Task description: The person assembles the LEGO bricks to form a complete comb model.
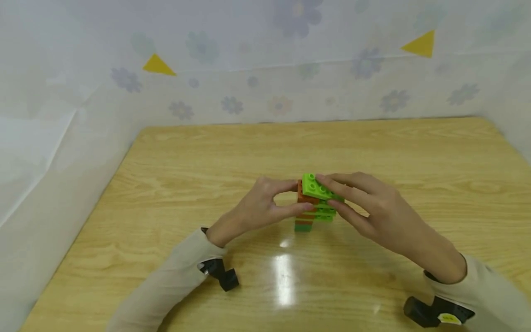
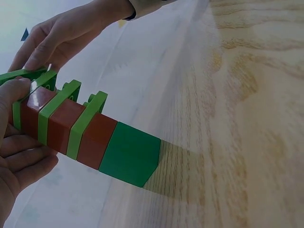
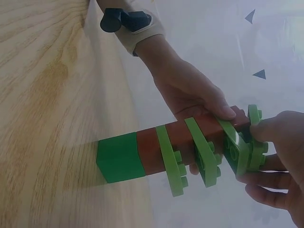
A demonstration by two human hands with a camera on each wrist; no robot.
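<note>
A tower of toy building bricks stands upright on the table, its dark green brick (image 2: pixel 130 154) at the bottom. Above it, red-brown bricks (image 3: pixel 148 151) alternate with light green plates (image 3: pixel 170 161) that jut out to one side, studs up. My left hand (image 1: pixel 265 206) grips the tower's upper part between thumb and fingers. On the other side, my right hand (image 1: pixel 383 210) pinches a light green plate (image 1: pixel 311 188) at the top, slightly tilted against the tower. Whether this plate is fully seated cannot be seen.
The wooden table (image 1: pixel 199 157) extends around the tower. Behind it hangs a white flowered sheet (image 1: pixel 257 55) with yellow triangles (image 1: pixel 421 45) on it. Black wrist devices (image 1: pixel 220 273) sit on both sleeves, close above the tabletop.
</note>
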